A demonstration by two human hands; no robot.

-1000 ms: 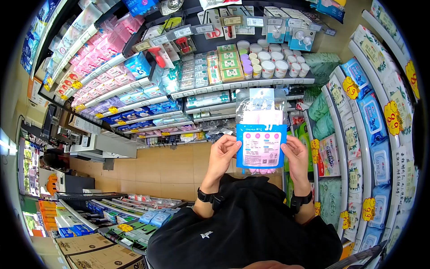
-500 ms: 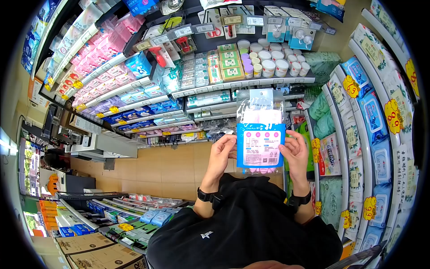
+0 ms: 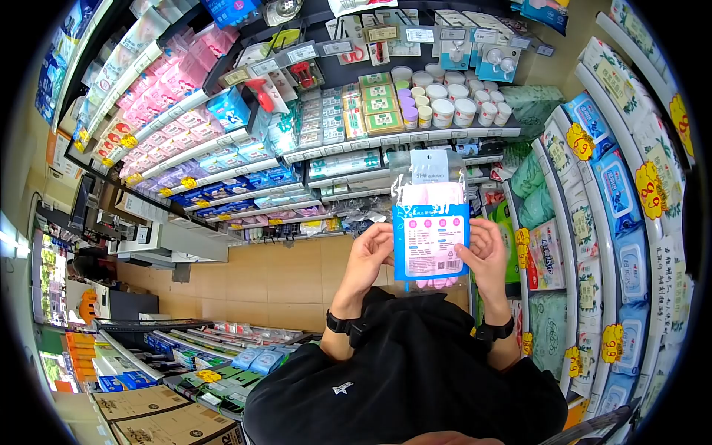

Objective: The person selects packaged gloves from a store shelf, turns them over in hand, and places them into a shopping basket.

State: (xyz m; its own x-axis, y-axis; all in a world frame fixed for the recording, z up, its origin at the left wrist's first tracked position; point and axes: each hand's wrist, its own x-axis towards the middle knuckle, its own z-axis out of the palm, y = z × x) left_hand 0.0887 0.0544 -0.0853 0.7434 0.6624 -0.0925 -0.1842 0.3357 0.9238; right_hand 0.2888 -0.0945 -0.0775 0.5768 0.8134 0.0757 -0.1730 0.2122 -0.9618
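Observation:
A clear plastic packet (image 3: 428, 241) with a blue and white printed label is held upright before my chest. Something pink and soft-looking shows through its top and bottom; its exact kind I cannot make out. At the packet's left edge my left hand (image 3: 368, 256) grips it, the fingers partly behind. On the other side my right hand (image 3: 483, 254) pinches the right edge, with the thumb lying over the label. A white hang tab (image 3: 431, 165) tops the packet. Both wrists wear dark bands.
Ahead, a shelf carries white-lidded tubs (image 3: 443, 111) and boxed goods (image 3: 383, 111). Pink packs (image 3: 159, 93) fill the left shelves. Close on my right stand shelves of blue wipes packs (image 3: 632, 267). Cardboard boxes (image 3: 174, 426) sit at lower left, beside the tiled floor (image 3: 282, 271).
The packet has tilted slightly and its printed face has shifted a little. My right thumb has slid slightly left and down on the label. Both hands keep their hold.

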